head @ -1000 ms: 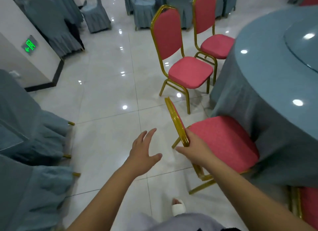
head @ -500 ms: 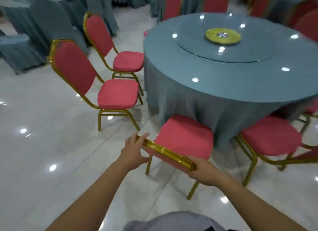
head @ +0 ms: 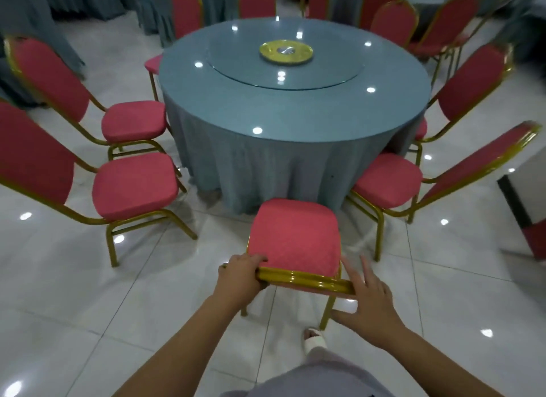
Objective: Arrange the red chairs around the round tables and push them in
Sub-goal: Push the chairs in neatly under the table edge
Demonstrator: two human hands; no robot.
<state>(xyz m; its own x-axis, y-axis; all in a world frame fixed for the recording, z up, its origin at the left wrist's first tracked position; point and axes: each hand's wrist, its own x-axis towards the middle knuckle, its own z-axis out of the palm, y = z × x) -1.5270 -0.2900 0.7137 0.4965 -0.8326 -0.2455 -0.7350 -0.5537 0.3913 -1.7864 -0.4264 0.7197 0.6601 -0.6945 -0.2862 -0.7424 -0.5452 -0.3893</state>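
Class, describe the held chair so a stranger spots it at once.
Find the round table with the blue cloth. At its near edge stands a red chair. Only this one has the left hand gripping its gold rail, the right hand touching it.

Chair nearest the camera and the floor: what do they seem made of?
Chair seat: looks like red woven fabric, matte and textured. Its frame is probably metal tube with glossy gold paint, judging by its highlights. Floor: polished pale tiles, with grout lines and mirrored lamp spots.
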